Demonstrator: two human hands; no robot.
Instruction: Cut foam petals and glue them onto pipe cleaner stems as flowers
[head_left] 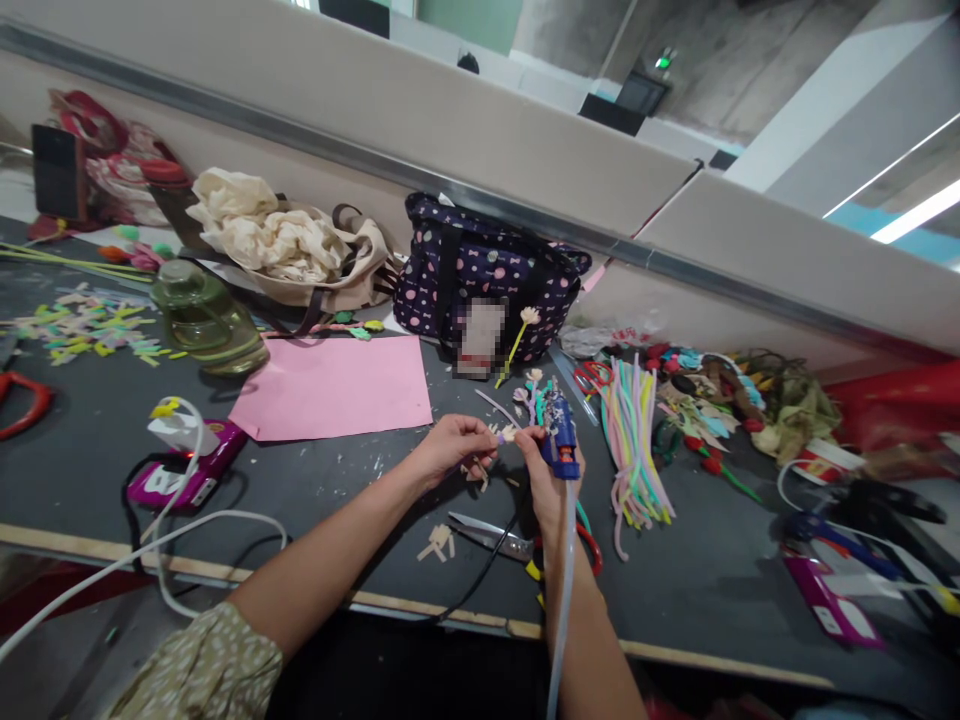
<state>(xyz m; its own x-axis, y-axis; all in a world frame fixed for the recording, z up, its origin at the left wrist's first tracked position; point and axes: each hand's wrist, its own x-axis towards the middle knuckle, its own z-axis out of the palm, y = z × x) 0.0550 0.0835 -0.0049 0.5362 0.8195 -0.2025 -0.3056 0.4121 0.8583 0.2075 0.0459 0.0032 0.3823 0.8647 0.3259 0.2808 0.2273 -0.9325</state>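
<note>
Between the fingertips of my left hand [459,448] is a small cream and lilac flower piece [504,436]. My right hand [544,475] is wrapped round a blue glue gun [561,435], a long pale glue stick [568,580] trailing from its back end. The right thumb and a fingertip meet the flower piece on its right side. Just behind the gun stand small pastel flowers [534,395]. Below my hands, short cream strips [436,543] lie on the dark table [337,490], beside scissors [491,535] whose red handles are partly behind my right forearm.
A bundle of pastel pipe cleaners [637,440] lies to the right. Pink paper [337,390], a water bottle [210,325] and a purple power strip [191,470] with a white cable are on the left. A patterned bag [427,265] stands behind, against the partition [450,120].
</note>
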